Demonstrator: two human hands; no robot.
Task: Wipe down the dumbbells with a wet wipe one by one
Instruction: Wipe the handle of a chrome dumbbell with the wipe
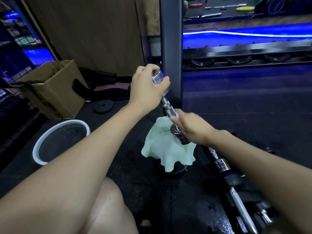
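Left hand (pixel 148 88): its fingers curled around the top end of the shiny dumbbell (pixel 166 105).
Right hand (pixel 190 127): held the pale green wipe (pixel 167 149) against the dumbbell's handle.
Dumbbell: tilted, held up above the black floor (pixel 236 102).
Writing: none could be read.
Nearby: a cardboard box (pixel 57 88) and a white-rimmed basin (pixel 60 141).

Chrome dumbbell (pixel 166 105) held tilted off the floor, pale green wipe (pixel 166 149) draped under its lower end
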